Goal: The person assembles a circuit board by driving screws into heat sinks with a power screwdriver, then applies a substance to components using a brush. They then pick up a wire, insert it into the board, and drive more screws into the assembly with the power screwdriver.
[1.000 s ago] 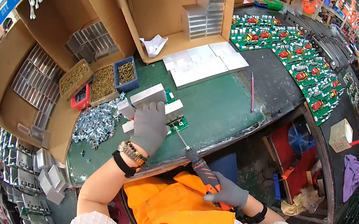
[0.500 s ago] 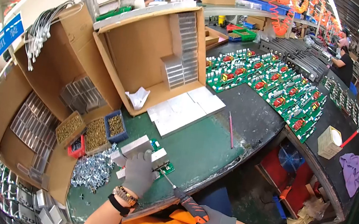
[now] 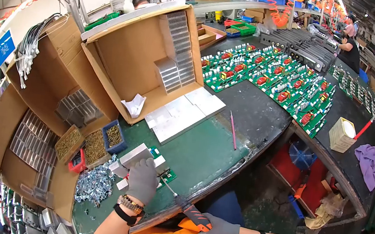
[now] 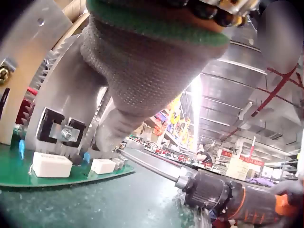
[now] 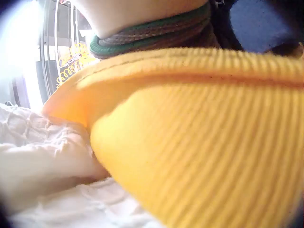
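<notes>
My gloved left hand (image 3: 143, 181) grips the metal heatsink block (image 3: 137, 156) on a green circuit board (image 3: 169, 176), near the table's front edge. In the left wrist view the fingers reach down beside the heatsink (image 4: 71, 95), close to white components (image 4: 52, 165) on the board (image 4: 90, 177). My gloved right hand (image 3: 221, 229) is curled round an orange and black electric screwdriver (image 3: 196, 216). Its long shaft points at the board; in the left wrist view the tip of the screwdriver (image 4: 209, 192) meets the area by the left fingertips. Yellow cloth fills most of the right wrist view.
Loose metal clips (image 3: 94, 184) lie left of the board, behind them bins of screws (image 3: 94, 147). Cardboard boxes (image 3: 124, 55) hold heatsinks. White plates (image 3: 183, 114) and a pink pen (image 3: 233, 130) lie farther back. Rows of circuit boards (image 3: 269, 78) stand at right.
The head view has tilted up, then shifted slightly. Both hands keep their holds, the left on the heatsink and the right on the screwdriver, whose shaft still points at the board.
</notes>
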`<state>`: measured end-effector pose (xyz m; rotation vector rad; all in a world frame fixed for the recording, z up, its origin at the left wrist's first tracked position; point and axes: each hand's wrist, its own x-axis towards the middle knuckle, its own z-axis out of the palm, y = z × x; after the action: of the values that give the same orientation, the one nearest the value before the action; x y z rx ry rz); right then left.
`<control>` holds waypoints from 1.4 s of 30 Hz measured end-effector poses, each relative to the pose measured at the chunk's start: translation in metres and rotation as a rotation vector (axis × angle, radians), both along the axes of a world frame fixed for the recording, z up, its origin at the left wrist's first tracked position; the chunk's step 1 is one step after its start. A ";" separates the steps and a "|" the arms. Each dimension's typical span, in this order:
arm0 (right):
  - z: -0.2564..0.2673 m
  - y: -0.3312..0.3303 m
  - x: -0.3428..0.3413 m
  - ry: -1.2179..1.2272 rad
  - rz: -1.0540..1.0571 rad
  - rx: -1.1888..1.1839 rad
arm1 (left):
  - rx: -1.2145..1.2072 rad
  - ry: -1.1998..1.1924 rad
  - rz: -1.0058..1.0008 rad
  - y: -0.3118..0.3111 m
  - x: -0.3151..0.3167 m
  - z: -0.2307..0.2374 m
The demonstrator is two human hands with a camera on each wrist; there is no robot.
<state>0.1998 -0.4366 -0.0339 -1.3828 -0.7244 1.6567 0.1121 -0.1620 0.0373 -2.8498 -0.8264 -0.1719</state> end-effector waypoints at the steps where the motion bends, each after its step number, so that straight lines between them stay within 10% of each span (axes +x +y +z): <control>1: 0.001 0.001 -0.002 -0.005 -0.010 0.008 | -0.038 0.030 0.023 0.000 0.002 0.002; 27: 0.012 0.012 -0.009 0.463 -0.084 -0.011 | 0.026 0.010 -0.022 0.005 0.002 -0.005; 42: 0.010 -0.002 0.009 0.170 -0.111 -0.124 | -0.058 0.047 0.076 -0.002 0.019 0.000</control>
<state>0.2084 -0.4389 -0.0242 -1.3234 -0.4463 1.7292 0.1315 -0.1643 0.0374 -2.8582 -0.9432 -0.0713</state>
